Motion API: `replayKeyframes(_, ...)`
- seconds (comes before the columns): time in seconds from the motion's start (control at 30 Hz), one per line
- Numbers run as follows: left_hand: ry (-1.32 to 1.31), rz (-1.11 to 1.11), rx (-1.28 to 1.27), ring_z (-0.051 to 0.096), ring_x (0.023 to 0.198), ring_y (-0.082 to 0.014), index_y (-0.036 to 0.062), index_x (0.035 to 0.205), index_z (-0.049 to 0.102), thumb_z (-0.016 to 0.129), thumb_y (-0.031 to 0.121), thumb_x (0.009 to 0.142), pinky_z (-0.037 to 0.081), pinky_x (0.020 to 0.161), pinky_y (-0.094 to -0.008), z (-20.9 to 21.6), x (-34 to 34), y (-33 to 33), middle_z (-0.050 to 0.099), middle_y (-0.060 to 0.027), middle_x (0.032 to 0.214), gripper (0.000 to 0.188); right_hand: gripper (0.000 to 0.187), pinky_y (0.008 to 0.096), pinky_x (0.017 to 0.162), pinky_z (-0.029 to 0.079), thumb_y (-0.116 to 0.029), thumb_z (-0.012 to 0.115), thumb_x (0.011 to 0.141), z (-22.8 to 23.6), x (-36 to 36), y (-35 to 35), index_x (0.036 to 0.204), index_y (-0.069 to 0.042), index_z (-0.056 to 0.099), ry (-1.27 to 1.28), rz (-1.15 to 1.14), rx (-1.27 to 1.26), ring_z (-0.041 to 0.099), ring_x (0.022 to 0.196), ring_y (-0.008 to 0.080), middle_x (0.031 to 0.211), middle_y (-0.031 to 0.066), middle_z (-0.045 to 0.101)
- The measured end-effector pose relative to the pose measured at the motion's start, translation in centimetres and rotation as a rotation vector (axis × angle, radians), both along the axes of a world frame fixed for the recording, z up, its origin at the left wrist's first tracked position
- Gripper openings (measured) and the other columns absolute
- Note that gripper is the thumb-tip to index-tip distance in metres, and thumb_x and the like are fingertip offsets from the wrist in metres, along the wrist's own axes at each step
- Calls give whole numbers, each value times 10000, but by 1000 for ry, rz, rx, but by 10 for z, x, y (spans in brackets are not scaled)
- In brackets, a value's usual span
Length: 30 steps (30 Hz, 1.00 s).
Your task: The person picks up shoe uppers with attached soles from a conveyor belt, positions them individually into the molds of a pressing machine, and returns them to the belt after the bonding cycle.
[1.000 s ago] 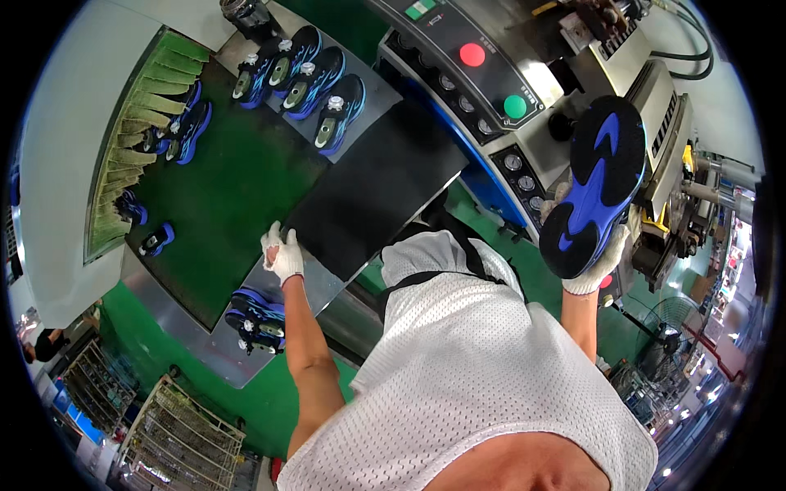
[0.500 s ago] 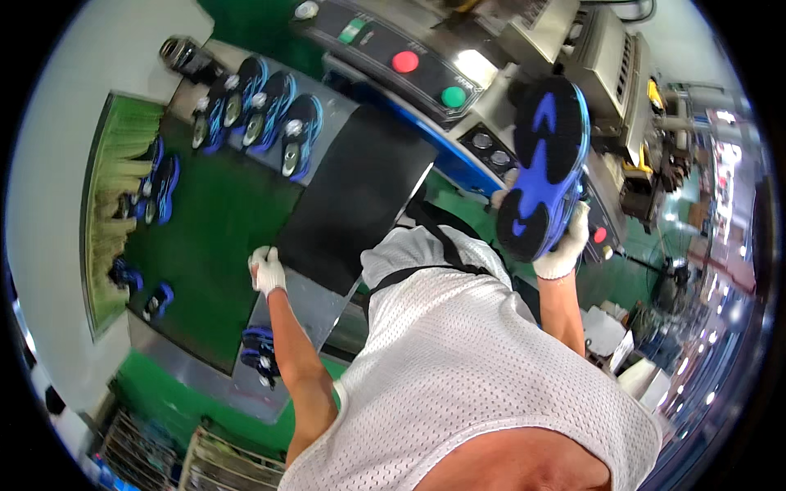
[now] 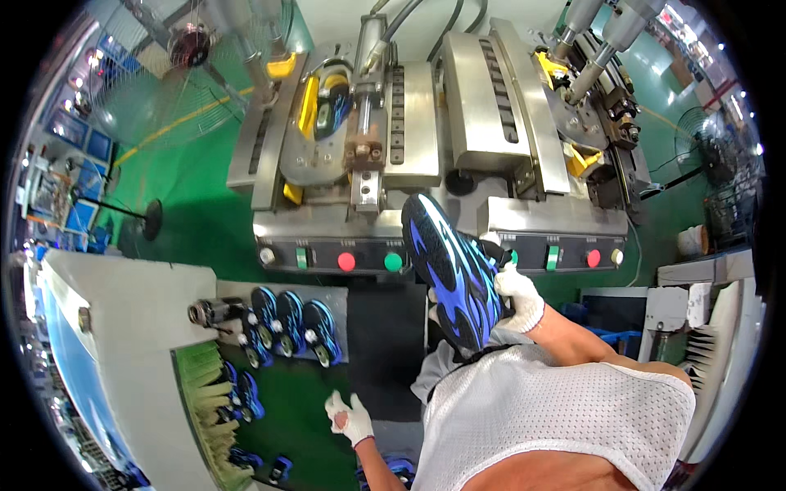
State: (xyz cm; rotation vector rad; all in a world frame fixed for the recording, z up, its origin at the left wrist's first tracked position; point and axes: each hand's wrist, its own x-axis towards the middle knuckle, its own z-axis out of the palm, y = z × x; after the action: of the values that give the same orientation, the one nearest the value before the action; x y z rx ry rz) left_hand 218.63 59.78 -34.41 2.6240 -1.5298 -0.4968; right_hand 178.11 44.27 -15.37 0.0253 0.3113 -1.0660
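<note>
A black shoe (image 3: 452, 274) with blue and purple patterning is in my right hand (image 3: 517, 296). Its dark sole with purple patches faces left and up, and the toe points toward the machine. The white-gloved fingers are closed round its upper, partly hidden behind it. My left hand (image 3: 350, 419), also in a white glove, is open with thumb and fingers apart. It holds nothing and hovers beside the lower left part of the black mat (image 3: 385, 344). Similar shoes (image 3: 321, 334) stand in a row on the grey bench to the left of the mat.
Ahead stands a two-station metal press (image 3: 413, 123) with a shoe (image 3: 332, 110) in its left station. Coloured buttons (image 3: 346, 262) line its front panel. More shoes (image 3: 248, 394) lie on the green surface by a bristly curtain (image 3: 201, 417). A fan (image 3: 190, 49) stands far left.
My view has swung toward the press, which now faces me squarely. The shoe in my right hand has turned from sole-on to side-on. My left hand has opened, fingers spread.
</note>
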Motion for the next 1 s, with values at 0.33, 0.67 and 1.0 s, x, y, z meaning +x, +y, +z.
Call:
replayKeyframes(0.33,149,-683,-653,559,1305,-369,-14,1443,530,723,308,945,444,1103,-434,179,-191,-508,585,-233,1393,623,845,546,1055,550,-222,870,819,29,-65,-65,1500,33,442,173,-57,-120,666,1200,426,1331,294,629)
replayKeyframes(0.67,63,-535,-416,676,1097,-425,45,1208,563,797,436,832,524,926,-511,97,-241,-689,701,-230,1166,591,814,392,1114,474,-22,789,827,-13,-108,-20,1531,71,390,577,-261,-120,588,1287,228,1468,146,574)
replayKeyframes(1.0,668,-298,-841,582,1001,-151,-21,1208,602,796,112,869,490,908,-322,248,-127,-425,637,-89,1065,412,428,419,912,588,-90,700,901,48,-19,-144,1308,-3,599,641,-191,-81,702,1034,217,1189,120,700)
